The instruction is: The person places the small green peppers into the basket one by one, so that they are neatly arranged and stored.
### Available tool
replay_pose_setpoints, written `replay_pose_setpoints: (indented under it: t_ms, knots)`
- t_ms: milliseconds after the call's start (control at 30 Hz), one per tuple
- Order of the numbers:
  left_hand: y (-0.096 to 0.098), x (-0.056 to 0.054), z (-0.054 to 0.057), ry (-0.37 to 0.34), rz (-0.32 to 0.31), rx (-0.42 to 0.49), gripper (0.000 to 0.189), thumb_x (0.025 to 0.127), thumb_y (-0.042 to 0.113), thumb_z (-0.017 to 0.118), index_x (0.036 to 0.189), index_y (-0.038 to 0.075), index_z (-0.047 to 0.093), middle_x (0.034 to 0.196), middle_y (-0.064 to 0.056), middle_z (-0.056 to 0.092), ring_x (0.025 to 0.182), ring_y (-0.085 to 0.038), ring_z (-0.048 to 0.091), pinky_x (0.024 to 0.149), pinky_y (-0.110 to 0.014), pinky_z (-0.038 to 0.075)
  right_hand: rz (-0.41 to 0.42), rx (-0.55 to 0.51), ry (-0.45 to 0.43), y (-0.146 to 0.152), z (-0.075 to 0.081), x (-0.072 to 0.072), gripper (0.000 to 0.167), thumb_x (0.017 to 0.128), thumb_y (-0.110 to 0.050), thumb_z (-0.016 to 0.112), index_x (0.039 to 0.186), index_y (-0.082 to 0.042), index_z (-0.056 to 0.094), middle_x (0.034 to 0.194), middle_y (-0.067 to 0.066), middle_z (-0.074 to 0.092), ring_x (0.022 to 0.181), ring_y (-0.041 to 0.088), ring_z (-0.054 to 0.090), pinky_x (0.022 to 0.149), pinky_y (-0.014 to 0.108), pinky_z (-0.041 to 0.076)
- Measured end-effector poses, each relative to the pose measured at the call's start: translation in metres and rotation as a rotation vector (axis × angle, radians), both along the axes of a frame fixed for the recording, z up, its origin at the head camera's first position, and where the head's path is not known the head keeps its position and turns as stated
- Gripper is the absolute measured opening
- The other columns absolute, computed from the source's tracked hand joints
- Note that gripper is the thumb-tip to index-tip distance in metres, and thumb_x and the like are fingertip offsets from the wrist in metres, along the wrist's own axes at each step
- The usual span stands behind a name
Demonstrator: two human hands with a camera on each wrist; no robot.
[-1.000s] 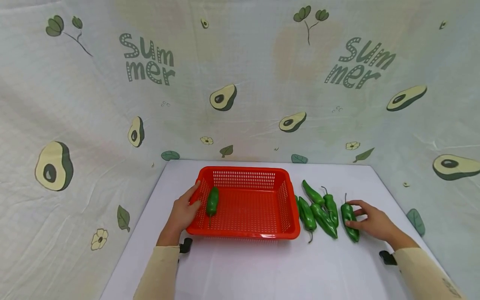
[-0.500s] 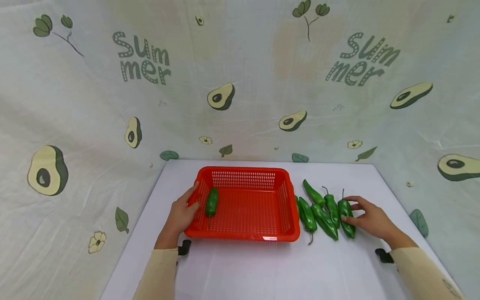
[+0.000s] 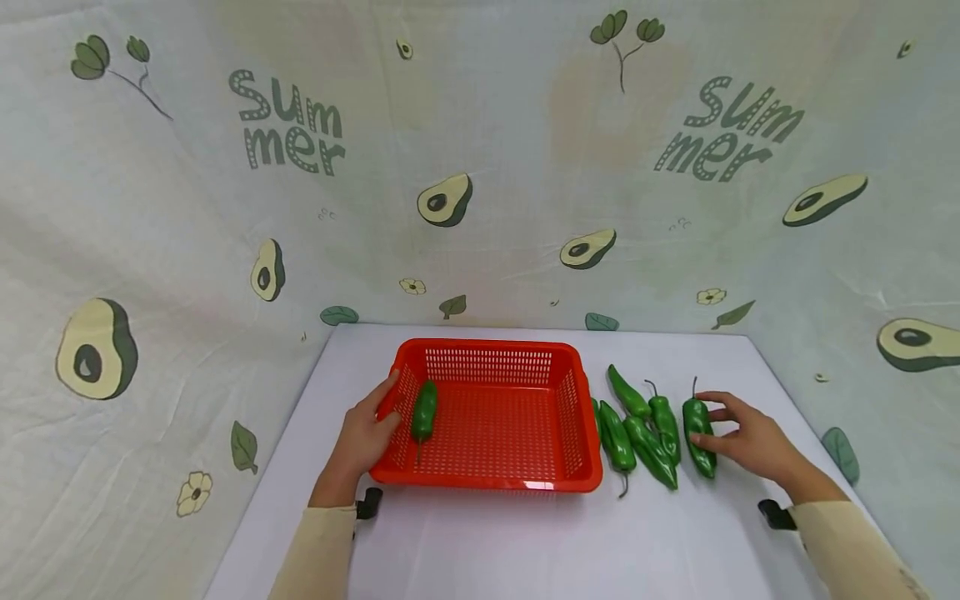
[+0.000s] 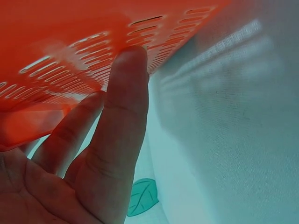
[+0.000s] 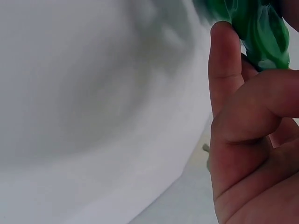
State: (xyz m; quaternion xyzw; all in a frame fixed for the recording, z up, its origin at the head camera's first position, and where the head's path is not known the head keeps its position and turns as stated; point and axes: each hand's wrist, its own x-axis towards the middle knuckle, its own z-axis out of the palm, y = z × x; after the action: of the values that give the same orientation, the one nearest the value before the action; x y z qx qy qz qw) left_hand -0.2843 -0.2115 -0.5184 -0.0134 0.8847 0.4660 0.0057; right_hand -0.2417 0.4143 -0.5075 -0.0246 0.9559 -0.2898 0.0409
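Note:
At its left side, my left hand (image 3: 366,435) grips the red plastic basket (image 3: 480,481), thumb at the rim. In the left wrist view its fingers (image 4: 122,98) press against the slotted outer wall. One green pepper (image 3: 424,412) lies inside near the left wall. To the right, my right hand (image 3: 753,442) pinches another long green pepper (image 3: 697,417) between thumb and fingers, stem pointing away. The right wrist view shows only part of this pepper (image 5: 267,39), with the fingers beside it.
Several green peppers (image 3: 651,450) lie bunched between the basket and my right hand, one partly hidden by the basket's right wall. They rest on a white-covered table (image 3: 555,550). A printed cloth (image 3: 510,167) hangs behind and along both sides.
My right hand and its pepper shift slightly left towards the bunch, then slightly back right and farther away from me. My left hand and the basket stay in place.

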Motion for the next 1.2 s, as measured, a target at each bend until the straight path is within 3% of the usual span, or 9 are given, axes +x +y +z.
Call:
replay_pose_setpoints:
  t_ms: [267, 633, 800, 1200]
  knots:
    - [-0.001, 0.0, 0.0, -0.003, 0.014, -0.003, 0.067, 0.102, 0.023, 0.055, 0.163, 0.043, 0.037, 0.158, -0.011, 0.05, 0.103, -0.032, 0.062, 0.071, -0.036, 0.058, 0.037, -0.047, 0.033, -0.021, 0.022, -0.009, 0.085, 0.09, -0.048, 0.082, 0.157, -0.012, 0.043, 0.132, 0.032, 0.062, 0.101, 0.04, 0.073, 0.078, 0.056, 0.06]
    - [0.001, 0.002, 0.002, -0.015, -0.002, 0.009, 0.067, 0.102, 0.021, 0.055, 0.164, 0.041, 0.036, 0.158, -0.013, 0.05, 0.101, -0.031, 0.063, 0.071, -0.035, 0.058, 0.078, -0.144, 0.082, -0.063, 0.057, -0.011, 0.079, 0.091, -0.04, 0.083, 0.157, -0.019, 0.044, 0.134, 0.026, 0.061, 0.096, 0.028, 0.076, 0.075, 0.045, 0.06]
    - [-0.004, -0.001, 0.002, -0.025, 0.029, -0.007, 0.068, 0.103, 0.022, 0.055, 0.164, 0.042, 0.036, 0.159, -0.011, 0.049, 0.103, -0.032, 0.062, 0.072, -0.037, 0.059, 0.089, -0.183, 0.076, -0.076, 0.062, -0.011, 0.08, 0.091, -0.044, 0.082, 0.159, -0.023, 0.043, 0.139, 0.026, 0.058, 0.098, 0.027, 0.075, 0.077, 0.047, 0.06]
    - [0.0, -0.001, -0.003, 0.012, 0.0, 0.004, 0.068, 0.101, 0.02, 0.055, 0.163, 0.04, 0.039, 0.156, -0.012, 0.052, 0.09, -0.028, 0.064, 0.065, -0.035, 0.056, 0.105, -0.203, 0.106, -0.075, 0.062, -0.01, 0.077, 0.091, -0.04, 0.084, 0.156, -0.024, 0.046, 0.137, 0.022, 0.059, 0.095, 0.023, 0.075, 0.074, 0.038, 0.06]
